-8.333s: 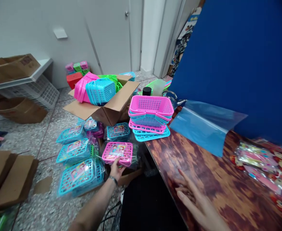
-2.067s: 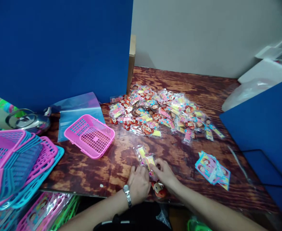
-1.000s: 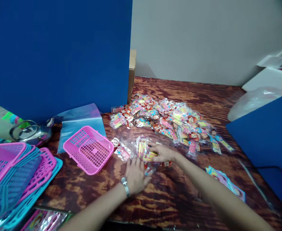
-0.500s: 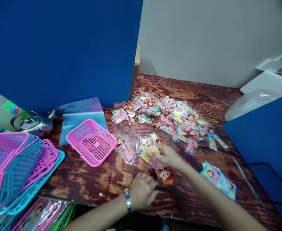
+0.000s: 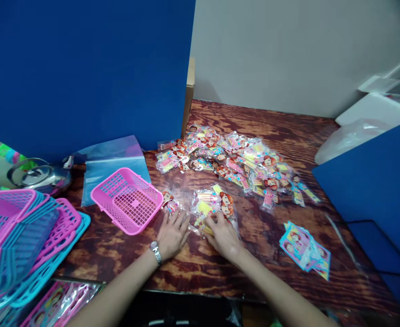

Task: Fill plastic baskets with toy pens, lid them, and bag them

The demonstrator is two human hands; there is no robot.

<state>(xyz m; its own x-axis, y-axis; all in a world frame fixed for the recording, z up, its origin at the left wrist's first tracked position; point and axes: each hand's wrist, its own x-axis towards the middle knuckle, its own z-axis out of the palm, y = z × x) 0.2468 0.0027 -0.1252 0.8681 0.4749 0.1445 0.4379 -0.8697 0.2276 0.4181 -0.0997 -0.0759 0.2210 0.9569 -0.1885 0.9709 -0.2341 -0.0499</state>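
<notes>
A small bunch of clear-wrapped cartoon-girl packets (image 5: pixel 213 204) lies on the wooden table (image 5: pixel 282 131) in front of me. My right hand (image 5: pixel 222 234) rests on the near end of that bunch, fingers curled over the packets. My left hand (image 5: pixel 173 232), with a wristwatch, lies flat with its fingers spread, touching one single packet (image 5: pixel 169 204) beside the bunch. Just left of that hand sits a pink plastic basket (image 5: pixel 127 200), tilted and holding nothing. The big heap of the same packets (image 5: pixel 234 161) lies farther back.
Blue partition boards stand at the back left (image 5: pixel 84 72) and on the right (image 5: pixel 373 177). A clear plastic bag (image 5: pixel 113 159), a metal lid (image 5: pixel 38 175), stacked pink and cyan baskets (image 5: pixel 19 236) and a small pile of printed cards (image 5: pixel 304 250) surround the work spot.
Both hands have drawn together at the small bunch: the left moved forward onto the single packet, the right pulled the bunch closer to it. The view earlier swung from the floor to the table.
</notes>
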